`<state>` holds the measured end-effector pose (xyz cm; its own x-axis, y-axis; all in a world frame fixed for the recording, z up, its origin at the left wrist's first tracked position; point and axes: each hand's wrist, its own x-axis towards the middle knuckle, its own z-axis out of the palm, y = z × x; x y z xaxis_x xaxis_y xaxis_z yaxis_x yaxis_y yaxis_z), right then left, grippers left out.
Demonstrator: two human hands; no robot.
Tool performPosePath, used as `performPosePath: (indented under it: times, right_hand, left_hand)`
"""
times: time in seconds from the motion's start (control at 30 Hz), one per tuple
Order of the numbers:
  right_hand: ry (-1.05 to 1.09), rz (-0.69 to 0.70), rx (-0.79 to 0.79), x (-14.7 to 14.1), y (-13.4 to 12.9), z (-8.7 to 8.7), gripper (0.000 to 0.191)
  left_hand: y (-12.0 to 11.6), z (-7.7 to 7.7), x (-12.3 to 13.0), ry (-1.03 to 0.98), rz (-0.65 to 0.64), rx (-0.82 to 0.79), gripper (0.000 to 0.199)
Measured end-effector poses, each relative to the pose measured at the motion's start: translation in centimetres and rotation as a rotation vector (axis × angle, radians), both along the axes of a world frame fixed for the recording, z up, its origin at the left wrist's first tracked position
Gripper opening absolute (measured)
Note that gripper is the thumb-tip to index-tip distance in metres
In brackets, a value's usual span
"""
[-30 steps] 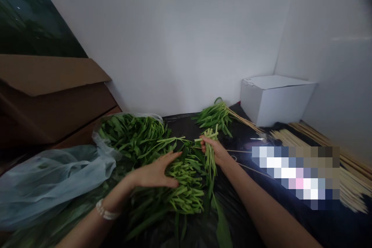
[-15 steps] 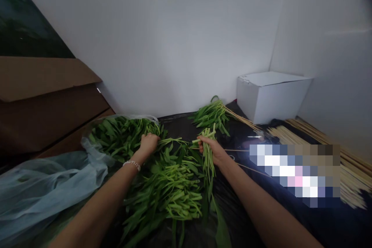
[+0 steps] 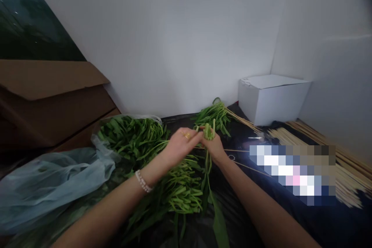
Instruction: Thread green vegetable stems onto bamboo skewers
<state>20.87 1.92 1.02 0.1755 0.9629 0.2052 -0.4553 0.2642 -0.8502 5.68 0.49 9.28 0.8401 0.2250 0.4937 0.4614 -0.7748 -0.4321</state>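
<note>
Water spinach stems [image 3: 208, 133] sit clenched in the right hand [image 3: 214, 148]; the left hand [image 3: 181, 144] has moved across from the leafy pile [image 3: 181, 195], loosely extended, fingertips [image 3: 198, 135] touching them.

The fingers of the right hand [image 3: 215, 149] hide the middle of the green stem bundle [image 3: 208, 133]. Right of the hands, a pixelated patch [image 3: 292, 174] covers part of the dark sheet [image 3: 241, 186]; bamboo skewers [image 3: 348, 186] run off the right edge, a long leaf [image 3: 219, 221] off the bottom edge.
</note>
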Motion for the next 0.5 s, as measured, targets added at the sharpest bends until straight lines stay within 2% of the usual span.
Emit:
performPosePath:
  times: [0.07, 0.17, 0.33, 0.5]
  right_hand:
    - [0.031, -0.019, 0.017, -0.1, 0.0, 0.0, 0.033]
    - [0.079, -0.055, 0.012, 0.0, 0.3, -0.3, 0.032]
    - [0.063, -0.193, 0.080, 0.3, 0.6, -0.7, 0.047]
    - [-0.030, -0.171, 0.119, 0.0, 0.0, -0.3, 0.035]
  left_hand:
    - [-1.2, -1.0, 1.7, 0.073, -0.072, -0.016, 0.022]
    - [-1.7, -1.8, 2.8, 0.092, -0.099, -0.024, 0.020]
    - [-1.4, -2.3, 2.4, 0.112, -0.079, -0.004, 0.020]
    - [-2.0, -2.9, 2.1, 0.051, -0.025, -0.082, 0.021]
